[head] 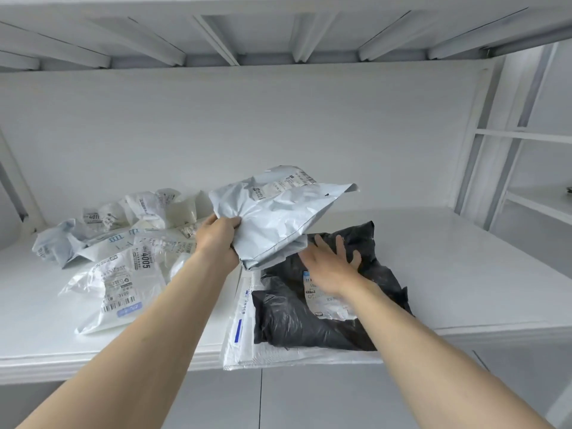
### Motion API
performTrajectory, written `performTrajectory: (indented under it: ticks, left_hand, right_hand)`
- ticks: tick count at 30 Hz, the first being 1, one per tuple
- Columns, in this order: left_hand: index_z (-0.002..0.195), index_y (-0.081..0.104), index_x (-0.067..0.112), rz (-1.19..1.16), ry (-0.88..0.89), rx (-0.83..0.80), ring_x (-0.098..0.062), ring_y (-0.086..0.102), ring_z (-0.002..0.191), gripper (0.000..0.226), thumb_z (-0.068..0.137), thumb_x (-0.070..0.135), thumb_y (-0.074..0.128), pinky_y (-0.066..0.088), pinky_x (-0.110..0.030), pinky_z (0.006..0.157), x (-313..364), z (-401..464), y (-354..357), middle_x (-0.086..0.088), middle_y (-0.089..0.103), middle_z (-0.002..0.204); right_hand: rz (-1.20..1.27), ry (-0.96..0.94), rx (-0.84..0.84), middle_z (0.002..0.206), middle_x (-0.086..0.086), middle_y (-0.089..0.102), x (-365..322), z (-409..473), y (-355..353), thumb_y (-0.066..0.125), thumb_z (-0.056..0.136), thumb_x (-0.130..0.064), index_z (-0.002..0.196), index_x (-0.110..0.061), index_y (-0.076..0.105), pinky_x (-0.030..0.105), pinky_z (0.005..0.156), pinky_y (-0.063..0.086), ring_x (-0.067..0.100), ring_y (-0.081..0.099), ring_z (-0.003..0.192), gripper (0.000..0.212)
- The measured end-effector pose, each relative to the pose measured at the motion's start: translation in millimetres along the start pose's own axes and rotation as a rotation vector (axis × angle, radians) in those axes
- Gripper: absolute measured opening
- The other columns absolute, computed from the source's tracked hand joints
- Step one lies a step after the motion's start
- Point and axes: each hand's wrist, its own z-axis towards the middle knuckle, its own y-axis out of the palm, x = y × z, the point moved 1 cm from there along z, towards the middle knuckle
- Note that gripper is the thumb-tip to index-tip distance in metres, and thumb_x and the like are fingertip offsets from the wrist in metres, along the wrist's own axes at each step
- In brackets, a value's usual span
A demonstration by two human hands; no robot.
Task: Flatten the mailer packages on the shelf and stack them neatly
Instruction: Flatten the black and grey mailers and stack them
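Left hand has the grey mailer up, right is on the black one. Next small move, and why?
Probably lower the grey mailer onto the black mailer and press it flat. The left hand grips it by its edge, held above the stack, while the right hand rests open on the black one, which already lies on a white mailer.

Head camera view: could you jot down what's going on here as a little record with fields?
Setting: white shelf
Left hand: grips a grey mailer, lifted above the stack
Right hand: flat on the black mailer
Stack base: white mailer under the black one, overhanging the shelf edge
Unsorted: crumpled pile at left
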Motion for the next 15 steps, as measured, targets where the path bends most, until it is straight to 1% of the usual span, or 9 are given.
performTrajectory:
  ticks: [1, 3, 5, 6, 8, 10, 11, 13, 15]
  left_hand:
    - [0.125, 0.054, 0.007, 0.028, -0.003, -0.039, -0.031, 0.070, 0.097, 0.034, 0.093, -0.004, 0.056, 0.059, -0.044, 0.077, 4, -4, 4, -0.017, 0.068, 0.112]
    - [0.123, 0.057, 0.009, 0.105, 0.012, -0.100, -0.028, 0.070, 0.089, 0.032, 0.093, -0.001, 0.059, 0.061, -0.038, 0.067, 8, -13, 11, -0.016, 0.069, 0.112]
    - [0.124, 0.058, 0.008, 0.200, 0.030, -0.145, -0.025, 0.069, 0.082, 0.033, 0.093, 0.000, 0.059, 0.061, -0.033, 0.058, 8, -23, 21, -0.015, 0.069, 0.112]
    - [0.125, 0.059, 0.008, 0.247, 0.039, -0.168, -0.024, 0.068, 0.079, 0.033, 0.093, -0.001, 0.058, 0.060, -0.030, 0.055, 5, -28, 26, -0.016, 0.068, 0.112]
    - [0.127, 0.057, 0.005, 0.336, 0.075, -0.180, -0.022, 0.067, 0.075, 0.037, 0.091, -0.003, 0.059, 0.058, -0.027, 0.050, -5, -31, 32, -0.015, 0.068, 0.109]
    - [0.130, 0.056, 0.007, 0.449, 0.131, -0.161, -0.022, 0.066, 0.080, 0.044, 0.088, -0.003, 0.063, 0.055, -0.026, 0.053, -16, -34, 33, -0.011, 0.067, 0.107]
    - [0.131, 0.054, 0.009, 0.522, 0.155, -0.153, -0.023, 0.066, 0.085, 0.046, 0.087, -0.001, 0.064, 0.054, -0.027, 0.058, -22, -34, 33, -0.009, 0.066, 0.108]
    - [0.134, 0.051, 0.013, 0.674, 0.171, -0.155, -0.026, 0.063, 0.095, 0.050, 0.087, 0.001, 0.062, 0.055, -0.032, 0.070, -34, -35, 31, -0.008, 0.063, 0.115]
    - [0.136, 0.050, 0.012, 0.809, 0.193, -0.171, -0.026, 0.060, 0.100, 0.049, 0.088, 0.005, 0.060, 0.053, -0.032, 0.077, -46, -37, 28, -0.007, 0.061, 0.119]
  right_hand:
    - [0.180, -0.027, 0.089, 0.162, -0.005, 0.017, -2, -2, -14, 0.018, 0.103, -0.036, 0.153, -0.038, 0.016, 0.061, 0.114, 0.012, 0.033, 0.005, 0.150, 0.051]
    - [0.866, 0.080, 0.262, 0.143, -0.006, 0.047, 1, -14, -46, 0.021, 0.103, -0.036, 0.143, -0.030, 0.041, 0.049, 0.107, 0.036, 0.022, 0.044, 0.132, 0.046]
    - [1.525, 0.152, 0.150, 0.131, 0.009, 0.062, 12, -25, -69, 0.022, 0.103, -0.051, 0.134, -0.021, 0.054, 0.048, 0.097, 0.050, 0.030, 0.063, 0.113, 0.053]
    - [1.700, 0.135, 0.038, 0.126, 0.015, 0.064, 21, -31, -76, 0.021, 0.099, -0.061, 0.132, -0.017, 0.056, 0.051, 0.094, 0.051, 0.036, 0.065, 0.110, 0.065]
    - [1.801, 0.127, -0.076, 0.121, 0.018, 0.067, 37, -43, -84, 0.025, 0.090, -0.075, 0.131, -0.014, 0.054, 0.057, 0.093, 0.050, 0.040, 0.065, 0.108, 0.079]
    - [1.802, 0.139, -0.107, 0.115, 0.016, 0.067, 45, -58, -85, 0.037, 0.088, -0.073, 0.126, -0.025, 0.049, 0.052, 0.085, 0.052, 0.036, 0.069, 0.099, 0.062]
    - [1.769, 0.122, -0.122, 0.113, 0.015, 0.067, 48, -63, -82, 0.045, 0.090, -0.065, 0.124, -0.027, 0.050, 0.047, 0.080, 0.053, 0.034, 0.070, 0.094, 0.052]
    - [1.627, 0.080, -0.137, 0.116, 0.015, 0.067, 55, -68, -74, 0.062, 0.090, -0.035, 0.121, -0.020, 0.056, 0.040, 0.071, 0.056, 0.030, 0.071, 0.090, 0.035]
    - [1.499, 0.112, -0.065, 0.114, 0.014, 0.070, 62, -64, -62, 0.065, 0.087, -0.003, 0.128, -0.021, 0.055, 0.037, 0.067, 0.057, 0.029, 0.072, 0.091, 0.047]
